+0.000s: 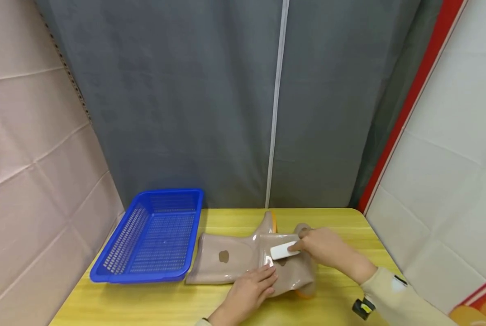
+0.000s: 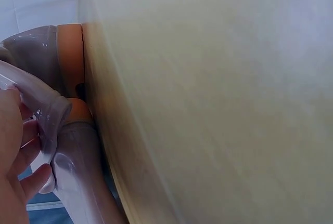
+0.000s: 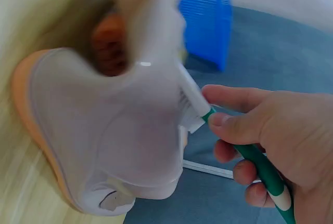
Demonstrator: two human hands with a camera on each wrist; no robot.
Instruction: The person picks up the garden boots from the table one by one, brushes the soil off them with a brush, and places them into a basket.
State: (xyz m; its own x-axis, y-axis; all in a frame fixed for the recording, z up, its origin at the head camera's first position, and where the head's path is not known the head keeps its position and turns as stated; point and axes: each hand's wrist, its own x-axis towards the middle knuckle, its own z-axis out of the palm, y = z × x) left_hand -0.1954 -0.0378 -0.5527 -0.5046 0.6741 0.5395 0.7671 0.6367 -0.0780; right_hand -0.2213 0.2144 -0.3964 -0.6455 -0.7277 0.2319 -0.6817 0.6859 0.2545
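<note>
A pair of shiny taupe rain boots with orange soles lies on the table. The left boot (image 1: pixel 210 267) lies on its side, its shaft toward the basket and a brown spot on it. Overlapping it is the second boot (image 1: pixel 297 274), also with a brown spot. My right hand (image 1: pixel 328 246) grips the green handle of a brush (image 3: pixel 260 167); its white head (image 1: pixel 281 251) is against the second boot's shaft. Close by, my left hand (image 1: pixel 249 290) rests on the second boot near its shaft opening, fingers extended across the surface.
A blue plastic basket (image 1: pixel 145 277) stands on the left of the yellow wood-grain table (image 1: pixel 153 303). A grey curtain (image 1: pixel 186 113) hangs behind the table. Pale sheets line the left and right sides.
</note>
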